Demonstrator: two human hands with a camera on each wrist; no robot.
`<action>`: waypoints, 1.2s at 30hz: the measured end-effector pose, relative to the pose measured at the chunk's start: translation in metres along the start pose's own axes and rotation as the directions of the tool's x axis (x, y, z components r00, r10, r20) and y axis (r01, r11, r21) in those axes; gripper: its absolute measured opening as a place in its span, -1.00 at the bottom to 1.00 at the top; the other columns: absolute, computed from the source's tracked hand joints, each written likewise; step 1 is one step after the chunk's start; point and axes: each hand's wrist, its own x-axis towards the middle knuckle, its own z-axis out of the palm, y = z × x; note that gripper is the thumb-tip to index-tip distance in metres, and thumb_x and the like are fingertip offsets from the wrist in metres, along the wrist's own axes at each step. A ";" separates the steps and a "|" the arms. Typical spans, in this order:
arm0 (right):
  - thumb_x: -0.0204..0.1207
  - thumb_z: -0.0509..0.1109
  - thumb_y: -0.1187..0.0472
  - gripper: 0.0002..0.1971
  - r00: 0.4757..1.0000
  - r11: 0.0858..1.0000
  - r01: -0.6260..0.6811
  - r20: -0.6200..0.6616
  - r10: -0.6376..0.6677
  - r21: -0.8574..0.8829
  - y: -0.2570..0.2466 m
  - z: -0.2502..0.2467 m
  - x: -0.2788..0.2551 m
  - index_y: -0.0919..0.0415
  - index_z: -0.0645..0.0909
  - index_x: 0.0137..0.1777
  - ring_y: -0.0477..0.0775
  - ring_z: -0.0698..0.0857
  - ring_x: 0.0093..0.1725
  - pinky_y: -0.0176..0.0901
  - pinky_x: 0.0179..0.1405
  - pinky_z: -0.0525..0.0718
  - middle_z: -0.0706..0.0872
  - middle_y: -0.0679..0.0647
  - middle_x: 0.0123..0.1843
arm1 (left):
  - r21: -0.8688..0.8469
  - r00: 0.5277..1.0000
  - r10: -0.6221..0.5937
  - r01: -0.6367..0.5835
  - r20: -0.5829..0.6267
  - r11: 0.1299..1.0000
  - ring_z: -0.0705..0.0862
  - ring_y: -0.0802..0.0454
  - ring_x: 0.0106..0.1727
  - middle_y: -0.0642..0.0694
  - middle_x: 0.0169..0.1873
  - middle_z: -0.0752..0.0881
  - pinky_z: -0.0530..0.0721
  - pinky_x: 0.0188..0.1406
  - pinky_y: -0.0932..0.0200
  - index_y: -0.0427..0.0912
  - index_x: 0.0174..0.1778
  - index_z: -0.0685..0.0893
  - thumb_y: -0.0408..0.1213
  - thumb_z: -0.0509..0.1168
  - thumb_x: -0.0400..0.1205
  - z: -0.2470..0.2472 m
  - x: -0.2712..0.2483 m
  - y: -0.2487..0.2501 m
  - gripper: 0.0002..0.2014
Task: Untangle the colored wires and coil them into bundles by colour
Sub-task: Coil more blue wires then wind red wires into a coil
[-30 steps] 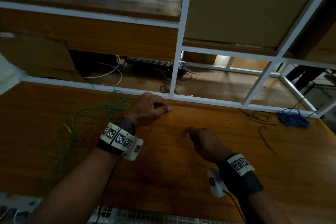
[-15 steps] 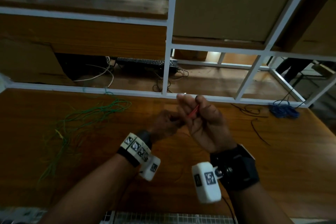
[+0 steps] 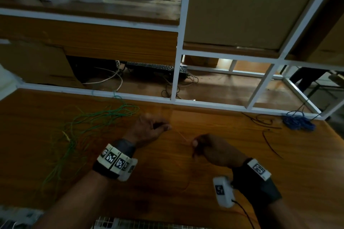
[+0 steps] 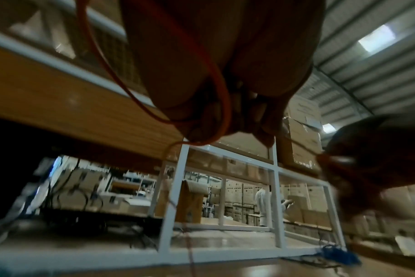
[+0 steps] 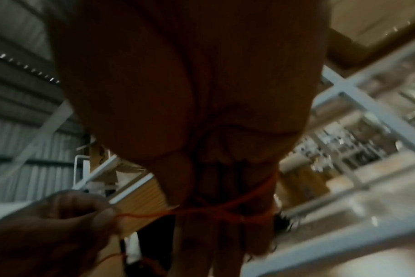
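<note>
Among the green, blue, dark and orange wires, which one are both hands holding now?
The thin orange wire, stretched between the left hand and the right hand. The loose green wires, blue wire bundle and dark wires lie untouched on the table.

No readable text or labels anywhere.

The bare wooden tabletop (image 3: 214, 188) lies open around both wrists and toward the near right. To the left, loose green wires (image 3: 89, 122) sprawl across the surface and block a low sweep there. Far right, a blue wire clump (image 3: 297, 121) and thin dark strands (image 3: 270, 141) clutter the corner. The white frame rail (image 3: 204, 102) bars the far edge; a thin red wire (image 3: 181, 135) stretches between the two hands.
</note>
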 end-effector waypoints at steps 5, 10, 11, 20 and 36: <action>0.81 0.20 0.04 -0.60 0.938 0.729 0.084 0.193 -0.289 0.680 -0.010 0.025 -0.008 0.39 0.70 0.15 0.34 0.75 0.07 0.05 0.18 0.67 0.75 0.20 -0.20 | 0.004 0.946 0.272 -0.276 -0.176 0.961 0.64 0.36 -0.27 0.19 -0.21 0.68 0.57 -0.36 0.50 -0.12 0.00 0.81 0.02 0.29 0.64 -0.003 0.025 0.003 -0.69; 0.80 0.21 0.25 -0.75 0.804 0.166 0.015 0.087 -0.589 0.986 -0.029 0.023 -0.008 0.46 0.58 0.25 0.30 0.75 0.15 0.10 0.36 0.66 0.76 0.27 -0.11 | -0.236 0.952 0.197 -0.252 -0.236 0.938 0.70 0.19 -0.21 0.21 -0.20 0.73 0.67 -0.35 0.15 -0.01 0.02 0.78 -0.08 0.36 0.63 0.025 0.025 -0.001 -0.84; 0.78 0.22 0.32 -0.79 0.795 0.056 0.009 0.027 -0.607 0.998 -0.034 0.019 -0.006 0.45 0.56 0.27 0.32 0.75 0.23 0.11 0.39 0.68 0.76 0.30 -0.05 | -0.302 0.960 0.164 -0.230 -0.228 0.925 0.72 0.17 -0.19 0.22 -0.19 0.75 0.70 -0.30 0.13 0.04 0.05 0.76 -0.08 0.36 0.63 0.034 0.020 0.000 -0.85; 0.88 0.01 0.27 -0.58 0.804 -0.319 0.530 -0.585 -0.108 0.786 -0.056 -0.031 0.008 0.28 0.75 0.14 0.14 0.66 0.52 0.06 0.55 0.60 0.80 0.20 0.34 | -0.565 0.934 -0.298 0.140 -0.197 0.813 0.77 0.29 -0.21 0.25 -0.25 0.82 0.66 -0.28 0.32 0.04 -0.08 0.83 -0.15 0.49 0.55 0.079 -0.011 0.003 -0.93; 0.85 0.12 -0.04 -0.64 0.996 0.996 0.087 0.031 -0.087 -0.013 -0.014 -0.009 0.021 0.09 0.69 0.06 0.23 0.74 -0.03 0.21 0.12 0.72 0.77 -0.02 -0.11 | 0.256 0.881 0.353 -0.279 -0.314 0.925 0.59 0.18 -0.42 -0.05 -0.31 0.73 0.52 -0.55 0.35 -0.12 -0.03 0.81 -0.03 0.36 0.61 0.009 0.027 -0.017 -0.75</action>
